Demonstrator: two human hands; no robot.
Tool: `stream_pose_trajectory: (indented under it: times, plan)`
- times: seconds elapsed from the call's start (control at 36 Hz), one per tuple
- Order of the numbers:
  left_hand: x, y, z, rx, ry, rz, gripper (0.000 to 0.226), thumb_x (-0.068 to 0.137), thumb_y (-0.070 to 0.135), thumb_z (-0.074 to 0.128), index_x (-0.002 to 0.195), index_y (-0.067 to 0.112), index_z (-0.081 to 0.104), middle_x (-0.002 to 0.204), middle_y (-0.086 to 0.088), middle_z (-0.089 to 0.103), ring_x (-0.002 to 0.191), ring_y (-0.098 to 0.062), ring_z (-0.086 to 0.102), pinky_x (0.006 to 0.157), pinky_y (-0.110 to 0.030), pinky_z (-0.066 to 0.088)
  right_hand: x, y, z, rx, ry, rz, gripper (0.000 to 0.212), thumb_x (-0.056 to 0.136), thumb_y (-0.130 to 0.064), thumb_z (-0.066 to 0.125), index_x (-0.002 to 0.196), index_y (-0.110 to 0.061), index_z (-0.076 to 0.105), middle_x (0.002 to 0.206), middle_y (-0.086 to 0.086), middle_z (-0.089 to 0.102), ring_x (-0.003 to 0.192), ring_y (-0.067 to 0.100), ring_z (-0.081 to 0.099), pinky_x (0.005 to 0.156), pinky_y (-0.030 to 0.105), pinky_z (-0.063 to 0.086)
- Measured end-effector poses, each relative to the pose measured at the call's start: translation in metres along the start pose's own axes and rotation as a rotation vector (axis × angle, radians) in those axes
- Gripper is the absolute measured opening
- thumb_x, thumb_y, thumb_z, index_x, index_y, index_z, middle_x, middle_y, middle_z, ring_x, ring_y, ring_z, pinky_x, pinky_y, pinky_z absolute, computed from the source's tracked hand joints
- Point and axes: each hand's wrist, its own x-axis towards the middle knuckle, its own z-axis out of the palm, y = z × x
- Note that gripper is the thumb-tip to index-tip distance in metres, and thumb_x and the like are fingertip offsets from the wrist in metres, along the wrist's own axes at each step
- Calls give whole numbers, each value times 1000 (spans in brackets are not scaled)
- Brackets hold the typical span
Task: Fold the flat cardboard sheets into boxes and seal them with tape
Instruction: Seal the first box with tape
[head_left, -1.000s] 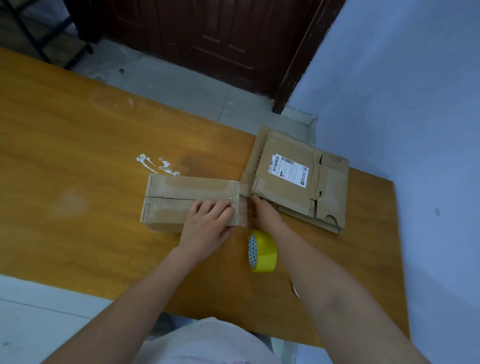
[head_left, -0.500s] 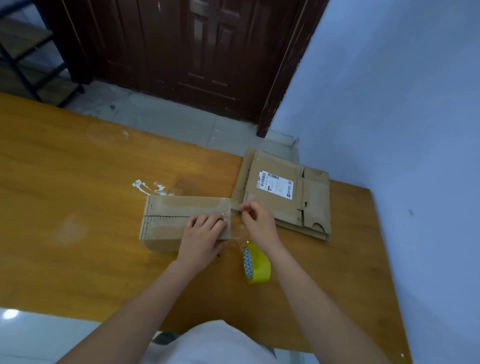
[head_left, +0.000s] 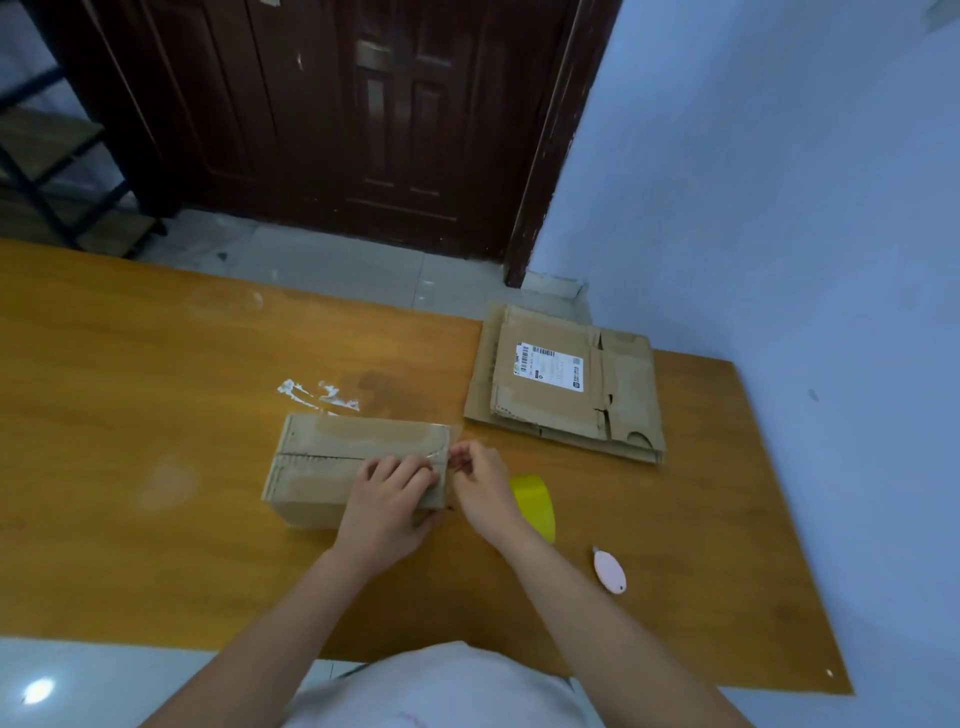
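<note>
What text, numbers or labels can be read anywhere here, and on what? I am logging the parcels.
White shipping label on the top flattened brown cardboard sheet: a barcode and printed lines, all too small and blurred to read.
Folded brown cardboard box, yellow tape roll, small pink cutter: no text visible.

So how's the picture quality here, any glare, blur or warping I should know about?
Head view: soft throughout, the label on the flat cardboard sheets unreadable; a bright glare spot on the floor at lower left; wide-angle bending of the table edge and door frame; light is dim and even.
</note>
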Motion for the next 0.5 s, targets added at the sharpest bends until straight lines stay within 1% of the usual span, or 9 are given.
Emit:
stream_pose_trajectory:
  times: [0.03,0.08,0.14,0.17,0.22,0.28,0.31,0.39,0.5]
  plan:
    - [-2,-1,0,-4,3,-1,42,58,39,75,93,20,61,101,2,63,91,-19,46,79,-33,30,0,1,2,-3,-25,2,28,80,6,43,100,-7,58,96,7,60,90,20,55,81,25,44]
    - [-5,-3,-2,-10,2,-11,39,59,38,73,93,21,61,100,3,63,91,-18,45,78,-32,30,-1,3,4,-85,-131,18,33,85,0,42,114,-7,54,113,11,56,104,22,51,93,33,42]
    - [-7,-4,-6,-23,-12,-21,34,65,41,61,93,22,61,99,4,63,90,-17,46,78,-31,30,1,6,3,-219,-230,25,43,88,-5,39,129,-12,48,127,11,49,119,26,43,105,39,34]
    - [-7,-5,-7,-37,-27,-26,33,67,43,56,93,23,61,99,5,62,90,-17,48,78,-31,30,3,7,0,-280,-250,33,44,90,-6,39,133,-14,46,130,11,48,122,28,40,108,38,29]
    - [-8,-5,-11,-81,-58,-43,33,70,45,54,93,23,63,100,7,62,90,-16,51,78,-29,30,9,7,-7,-358,-200,44,40,92,-9,39,132,-13,48,131,11,50,122,29,40,105,34,27]
    - [-6,-5,-13,-139,-79,-80,31,73,46,55,93,25,63,99,10,60,90,-12,51,79,-26,28,18,4,-16,-387,-108,53,36,94,-15,45,130,-11,48,128,10,51,120,30,41,101,34,32]
    - [-5,-4,-14,-168,-84,-105,29,74,47,53,91,25,62,97,12,59,89,-10,51,79,-26,29,22,1,-20,-403,-87,44,38,94,-19,49,132,-12,46,129,9,50,121,28,40,101,36,34]
    - [7,-4,-20,-274,-103,-204,28,78,47,43,85,24,59,87,12,57,84,-10,51,77,-29,38,33,-11,-30,-532,-137,-33,51,90,-28,57,137,-21,41,136,1,44,129,23,32,104,40,32]
    - [21,-7,-24,-406,-120,-267,32,77,47,39,74,21,57,75,11,55,75,-12,49,67,-28,37,49,-28,-34,-742,-278,-143,43,88,-32,58,131,-28,50,138,-2,44,129,24,30,105,42,25]
